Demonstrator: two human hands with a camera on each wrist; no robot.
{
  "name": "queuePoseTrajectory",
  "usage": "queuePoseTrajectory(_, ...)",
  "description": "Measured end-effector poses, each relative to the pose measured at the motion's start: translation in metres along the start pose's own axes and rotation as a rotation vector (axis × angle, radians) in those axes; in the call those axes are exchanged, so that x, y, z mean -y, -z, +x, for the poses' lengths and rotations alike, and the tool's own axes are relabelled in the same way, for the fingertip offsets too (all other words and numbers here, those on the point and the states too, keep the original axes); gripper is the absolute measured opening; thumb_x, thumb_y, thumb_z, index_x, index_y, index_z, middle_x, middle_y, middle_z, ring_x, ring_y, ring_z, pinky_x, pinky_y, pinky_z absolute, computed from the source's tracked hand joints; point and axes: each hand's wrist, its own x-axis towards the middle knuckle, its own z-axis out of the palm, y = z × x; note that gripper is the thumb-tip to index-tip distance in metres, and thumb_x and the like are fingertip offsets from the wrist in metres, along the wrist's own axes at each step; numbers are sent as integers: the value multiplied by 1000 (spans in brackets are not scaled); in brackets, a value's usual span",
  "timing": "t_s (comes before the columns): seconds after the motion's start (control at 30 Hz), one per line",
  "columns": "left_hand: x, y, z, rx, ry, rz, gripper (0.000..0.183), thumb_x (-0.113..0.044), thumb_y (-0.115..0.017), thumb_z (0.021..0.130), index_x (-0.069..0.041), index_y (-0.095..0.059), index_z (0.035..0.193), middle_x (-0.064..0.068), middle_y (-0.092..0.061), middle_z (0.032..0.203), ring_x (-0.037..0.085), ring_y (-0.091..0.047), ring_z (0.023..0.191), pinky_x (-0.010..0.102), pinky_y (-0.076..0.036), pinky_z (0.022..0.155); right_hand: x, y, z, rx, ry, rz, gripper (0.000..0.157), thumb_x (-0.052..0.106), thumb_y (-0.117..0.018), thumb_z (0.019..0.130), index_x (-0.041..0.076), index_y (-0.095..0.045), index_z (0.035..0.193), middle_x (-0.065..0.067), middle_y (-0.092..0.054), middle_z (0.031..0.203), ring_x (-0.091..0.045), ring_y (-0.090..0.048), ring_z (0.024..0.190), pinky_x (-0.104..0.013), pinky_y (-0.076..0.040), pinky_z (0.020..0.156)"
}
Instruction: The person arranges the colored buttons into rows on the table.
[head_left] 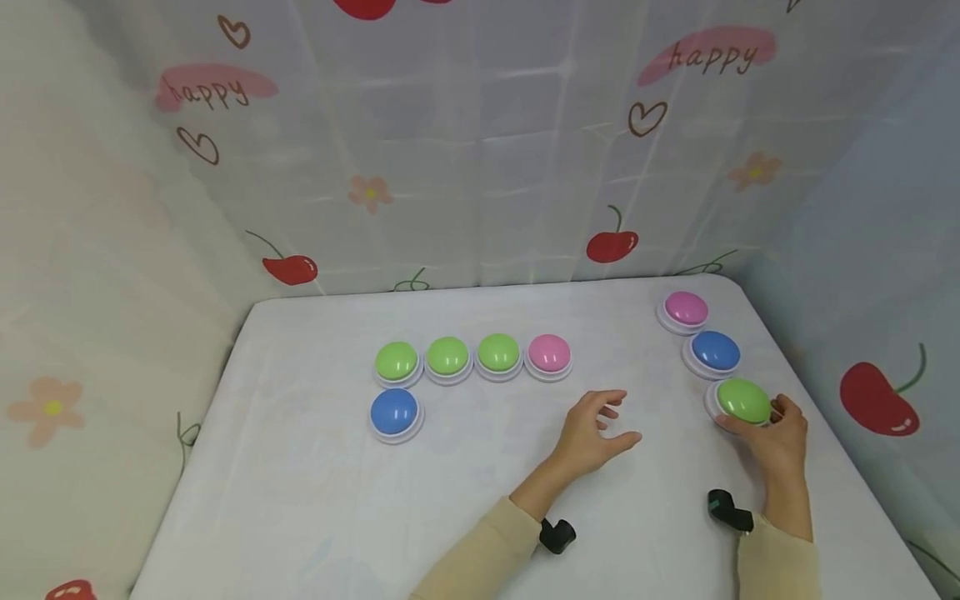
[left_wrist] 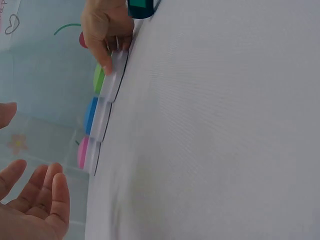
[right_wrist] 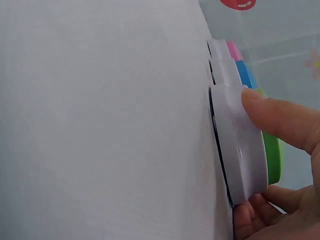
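White table [head_left: 285,500] was the big thing here. Left hand [head_left: 587,439] hung over its middle, fingers loose, holding nothing. Right hand [head_left: 783,442] had thumb and fingers gripping a green button [head_left: 743,400] at the table's right side, just beside a blue button [head_left: 716,350].

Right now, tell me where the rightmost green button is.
In the head view, the rightmost green button is at right, held in the right grip, just below a blue button.
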Motion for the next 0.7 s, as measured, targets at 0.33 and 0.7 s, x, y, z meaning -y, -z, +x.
queuePoseTrajectory(0.33,7,0,-3,-33,20,-25,53,-15,-77,83,-4,-57,131,16,-63,120,16,-63,100,15,-50,83,-12,0,1,10,33,-22,90,30,-76,84,4,-24,154,-25,-34,153,-38,-36,133,-50,-33,115)
queuePoseTrajectory(0.7,8,-4,-5,-35,18,-58,52,-14,-76,83,-2,-57,130,18,-63,119,21,-63,100,17,-51,83,-19,-5,5,-70,-4,-1,88,35,-76,83,7,-30,153,-22,-39,151,-36,-40,131,-49,-35,114)
